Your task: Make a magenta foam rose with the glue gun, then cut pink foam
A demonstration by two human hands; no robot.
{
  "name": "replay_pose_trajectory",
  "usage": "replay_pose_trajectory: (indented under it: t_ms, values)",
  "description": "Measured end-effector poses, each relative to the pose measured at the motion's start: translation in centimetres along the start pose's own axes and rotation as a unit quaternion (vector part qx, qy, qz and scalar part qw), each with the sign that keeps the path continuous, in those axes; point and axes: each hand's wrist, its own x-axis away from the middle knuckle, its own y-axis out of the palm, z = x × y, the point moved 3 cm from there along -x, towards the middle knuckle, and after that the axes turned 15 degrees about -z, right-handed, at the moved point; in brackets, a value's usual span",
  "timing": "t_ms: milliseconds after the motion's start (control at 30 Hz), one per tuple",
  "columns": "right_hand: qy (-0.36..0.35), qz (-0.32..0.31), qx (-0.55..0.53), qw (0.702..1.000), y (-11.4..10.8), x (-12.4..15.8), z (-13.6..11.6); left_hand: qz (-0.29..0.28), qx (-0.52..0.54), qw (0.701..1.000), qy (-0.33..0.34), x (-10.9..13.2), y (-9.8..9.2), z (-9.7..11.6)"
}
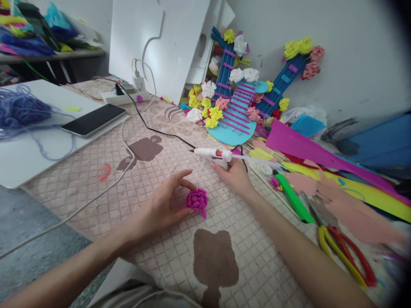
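Note:
My left hand (162, 205) pinches a magenta foam rose (197, 199) between thumb and fingers, just above the patterned tablecloth (154, 128). My right hand (234, 174) is closed round the handle of a white glue gun (213, 154), which lies level with its nozzle pointing left. A clear glue stick (257, 159) pokes out of the gun's back end toward the right. The gun's black cord (150, 127) trails away to the left rear.
A blue foam piece with several paper roses (231, 102) stands at the back. Foam sheets (321, 154), a green cutter (293, 197) and yellow and red scissors (343, 252) lie right. A phone (93, 119), blue yarn (22, 111) and power strip (125, 96) sit left.

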Motion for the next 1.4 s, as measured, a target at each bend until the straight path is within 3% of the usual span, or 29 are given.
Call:
replay_pose_trajectory:
  t_ms: [167, 500, 900, 1067, 1200, 1400]
  values:
    - [-0.022, 0.008, 0.049, 0.999, -0.1, -0.1, 0.1, -0.027, -0.021, 0.999, 0.001, 0.0, 0.2, -0.2]
    - [-0.017, 0.001, 0.029, 0.999, -0.8, 0.9, 0.1, -0.024, -0.053, 0.998, -0.014, -0.1, 0.3, -0.5]
    - [-0.066, -0.005, 0.027, 0.997, -1.6, 2.1, -0.8, -0.024, -0.034, 0.999, -0.010, -0.1, 0.2, -0.3]
    - [-0.065, -0.033, 0.019, 0.997, -1.2, 2.0, 0.0, -0.023, -0.047, 0.999, -0.016, -0.2, 0.2, -0.5]
    - [-0.028, -0.014, 0.010, 0.999, -0.9, 1.1, 0.8, -0.024, -0.054, 0.998, -0.015, -0.2, 0.3, -0.6]
    - [-0.060, -0.004, 0.039, 0.997, -0.2, 1.1, 0.2, -0.033, -0.052, 0.998, -0.016, -0.1, 0.3, -0.6]
